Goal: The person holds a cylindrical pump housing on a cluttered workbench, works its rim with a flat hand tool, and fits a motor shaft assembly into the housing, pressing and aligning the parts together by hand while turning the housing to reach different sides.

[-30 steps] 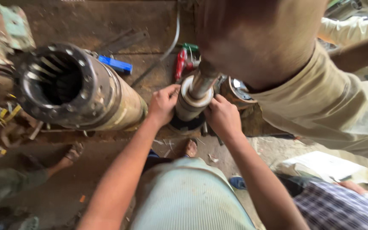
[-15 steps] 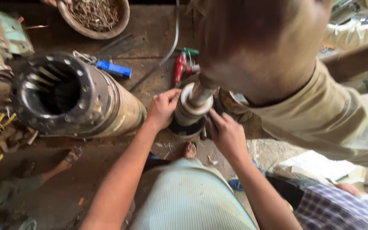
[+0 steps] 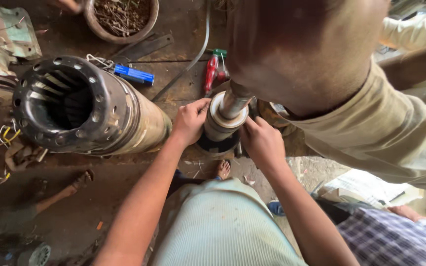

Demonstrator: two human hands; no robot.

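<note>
Both hands around upright shaft sleeve, seemingly tight beside motor casing.

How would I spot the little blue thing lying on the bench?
Start at the big dark cylindrical motor casing with the ring of bolt holes, lying on the wooden workbench. Just behind its rim, below the bowl of rusty nails, lies a small blue rectangular tool. It is the only bright blue object; the handles nearby are red.

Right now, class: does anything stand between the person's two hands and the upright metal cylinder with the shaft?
Nothing visible does. The left hand and the right hand already rest against opposite sides of the cylinder. Another person's head leans over the shaft's top, above the hands.
</note>
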